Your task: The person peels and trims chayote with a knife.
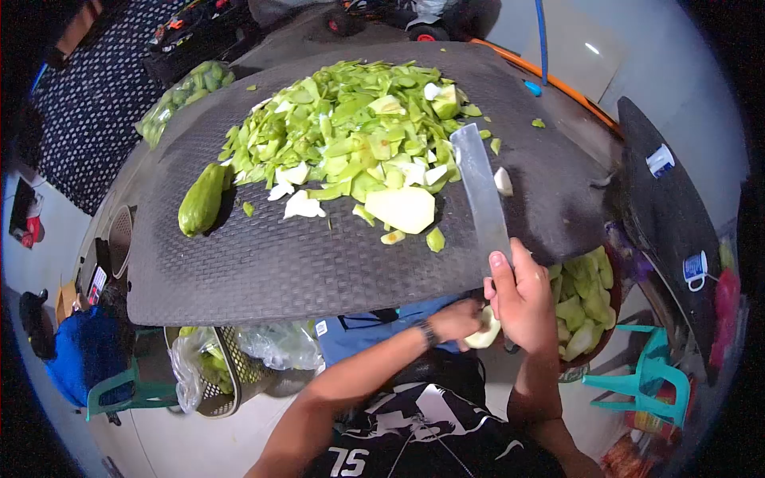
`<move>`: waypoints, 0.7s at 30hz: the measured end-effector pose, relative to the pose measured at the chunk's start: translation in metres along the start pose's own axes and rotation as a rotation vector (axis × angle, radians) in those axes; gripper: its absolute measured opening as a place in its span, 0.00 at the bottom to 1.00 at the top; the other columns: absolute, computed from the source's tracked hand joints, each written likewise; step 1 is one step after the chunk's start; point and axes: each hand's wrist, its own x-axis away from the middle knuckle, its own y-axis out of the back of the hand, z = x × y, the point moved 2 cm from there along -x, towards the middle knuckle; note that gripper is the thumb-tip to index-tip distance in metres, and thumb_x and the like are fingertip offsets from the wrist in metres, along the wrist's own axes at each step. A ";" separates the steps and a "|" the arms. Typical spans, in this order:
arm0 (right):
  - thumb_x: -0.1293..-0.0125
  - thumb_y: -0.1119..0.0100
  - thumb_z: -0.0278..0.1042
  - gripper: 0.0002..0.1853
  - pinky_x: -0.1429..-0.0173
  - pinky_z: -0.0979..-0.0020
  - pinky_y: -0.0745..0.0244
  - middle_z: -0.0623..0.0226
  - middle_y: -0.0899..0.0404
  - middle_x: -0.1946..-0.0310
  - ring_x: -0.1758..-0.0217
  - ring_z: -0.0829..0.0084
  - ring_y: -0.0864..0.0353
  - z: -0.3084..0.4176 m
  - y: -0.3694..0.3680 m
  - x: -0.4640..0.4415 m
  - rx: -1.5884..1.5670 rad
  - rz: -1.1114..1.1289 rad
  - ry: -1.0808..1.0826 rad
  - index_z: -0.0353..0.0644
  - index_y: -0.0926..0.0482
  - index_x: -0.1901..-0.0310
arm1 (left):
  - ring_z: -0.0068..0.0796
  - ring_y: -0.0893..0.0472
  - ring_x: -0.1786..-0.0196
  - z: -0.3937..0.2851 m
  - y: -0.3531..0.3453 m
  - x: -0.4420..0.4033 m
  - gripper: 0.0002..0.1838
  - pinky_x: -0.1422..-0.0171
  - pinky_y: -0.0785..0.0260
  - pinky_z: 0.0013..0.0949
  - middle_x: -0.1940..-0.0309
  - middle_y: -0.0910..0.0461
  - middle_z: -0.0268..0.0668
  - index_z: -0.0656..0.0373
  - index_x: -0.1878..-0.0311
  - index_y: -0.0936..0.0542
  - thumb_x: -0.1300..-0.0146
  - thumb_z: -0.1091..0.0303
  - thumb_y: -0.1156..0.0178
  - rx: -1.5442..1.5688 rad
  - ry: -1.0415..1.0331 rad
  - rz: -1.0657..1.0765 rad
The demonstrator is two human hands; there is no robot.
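My right hand [522,293] is closed around the handle of a knife [480,179], its broad blade pointing up over the table beside the green peelings. Just below the table's front edge, my left hand [458,320] grips a pale peeled chayote [484,331], partly hidden by my fingers and the right hand. A heap of green peelings [327,127] covers the far middle of the dark woven-pattern table [319,271]. One whole unpeeled chayote [201,201] lies left of the heap. In front of it rests a large pale cut piece [401,209].
A basin of peeled chayotes [586,307] stands at lower right, near a teal stool [649,378]. Left of my legs is a crate [231,370] with plastic bags. A bag of green chayotes [191,95] sits behind the table's left side. Mugs [695,271] stand at far right.
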 end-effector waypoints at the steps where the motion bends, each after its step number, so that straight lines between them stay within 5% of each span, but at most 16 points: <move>1: 0.16 0.48 0.38 0.14 0.79 0.73 0.35 0.71 0.25 0.83 0.84 0.83 0.30 0.001 0.000 0.003 -0.004 0.001 0.015 0.37 0.27 0.60 | 0.31 0.14 0.59 0.003 -0.008 -0.021 0.21 0.62 0.16 0.34 0.54 0.17 0.40 0.64 0.38 0.23 0.31 0.67 0.37 0.159 -0.077 0.045; 6: 0.18 0.46 0.38 0.15 0.76 0.71 0.33 0.69 0.25 0.82 0.82 0.81 0.27 -0.004 0.005 0.003 0.045 -0.032 0.030 0.37 0.27 0.63 | 0.33 0.14 0.61 -0.009 -0.025 -0.034 0.17 0.58 0.17 0.33 0.56 0.16 0.39 0.65 0.43 0.20 0.31 0.68 0.37 0.095 -0.405 -0.078; 8: 0.19 0.44 0.39 0.15 0.76 0.71 0.33 0.69 0.24 0.81 0.82 0.81 0.27 -0.014 0.005 -0.009 0.117 -0.053 0.015 0.37 0.27 0.64 | 0.30 0.14 0.63 -0.033 -0.021 0.004 0.10 0.56 0.21 0.31 0.64 0.14 0.37 0.64 0.56 0.15 0.31 0.66 0.36 0.000 -0.341 -0.038; 9: 0.21 0.42 0.40 0.14 0.70 0.64 0.29 0.61 0.22 0.78 0.76 0.68 0.23 -0.016 0.004 -0.014 0.153 -0.055 0.008 0.36 0.26 0.61 | 0.24 0.16 0.68 -0.039 -0.013 0.022 0.14 0.61 0.23 0.31 0.74 0.16 0.35 0.64 0.67 0.15 0.30 0.62 0.34 -0.375 -0.591 -0.150; 11: 0.23 0.39 0.42 0.16 0.60 0.50 0.23 0.46 0.17 0.72 0.65 0.41 0.14 -0.016 0.002 -0.027 0.224 -0.067 0.004 0.34 0.23 0.54 | 0.23 0.21 0.72 -0.080 0.004 0.074 0.18 0.64 0.26 0.32 0.78 0.19 0.33 0.63 0.65 0.14 0.25 0.56 0.35 -0.809 -0.321 -0.112; 12: 0.24 0.37 0.45 0.18 0.57 0.46 0.22 0.43 0.16 0.70 0.62 0.38 0.15 -0.014 0.001 -0.033 0.102 0.009 -0.143 0.35 0.21 0.54 | 0.22 0.22 0.75 -0.084 0.012 0.093 0.20 0.66 0.28 0.31 0.80 0.20 0.32 0.62 0.67 0.14 0.24 0.55 0.37 -0.558 -0.332 -0.182; 14: 0.26 0.36 0.47 0.19 0.56 0.46 0.22 0.42 0.15 0.69 0.61 0.36 0.15 -0.021 -0.014 -0.048 0.159 -0.047 0.010 0.35 0.21 0.56 | 0.20 0.23 0.77 -0.108 0.015 0.134 0.22 0.68 0.29 0.30 0.82 0.21 0.32 0.61 0.67 0.13 0.20 0.55 0.42 -0.188 -0.227 -0.391; 15: 0.26 0.35 0.48 0.19 0.55 0.46 0.21 0.42 0.15 0.69 0.60 0.35 0.15 -0.022 -0.019 -0.056 0.191 -0.077 0.085 0.36 0.20 0.56 | 0.21 0.22 0.77 -0.123 0.017 0.152 0.24 0.66 0.28 0.30 0.83 0.22 0.33 0.64 0.64 0.12 0.18 0.55 0.45 -0.253 -0.299 -0.501; 19: 0.38 0.27 0.62 0.29 0.49 0.47 0.19 0.42 0.13 0.62 0.54 0.39 0.13 -0.008 -0.053 -0.089 0.481 0.036 0.027 0.38 0.15 0.55 | 0.31 0.26 0.82 -0.105 0.044 0.172 0.41 0.61 0.23 0.39 0.93 0.34 0.31 0.57 0.85 0.25 0.15 0.45 0.62 0.465 -0.853 -0.265; 20: 0.41 0.26 0.63 0.31 0.48 0.49 0.19 0.44 0.12 0.62 0.54 0.41 0.12 -0.007 -0.063 -0.096 0.507 0.057 0.037 0.38 0.14 0.55 | 0.32 0.30 0.83 -0.101 0.048 0.176 0.43 0.61 0.25 0.41 0.96 0.40 0.30 0.52 0.91 0.35 0.15 0.41 0.66 0.633 -0.872 -0.260; 21: 0.44 0.24 0.65 0.33 0.47 0.51 0.19 0.46 0.12 0.62 0.54 0.44 0.12 -0.009 -0.072 -0.103 0.533 0.074 0.045 0.38 0.14 0.55 | 0.31 0.32 0.80 -0.099 0.046 0.179 0.43 0.62 0.28 0.39 0.96 0.40 0.30 0.52 0.91 0.34 0.15 0.43 0.65 0.778 -0.893 -0.307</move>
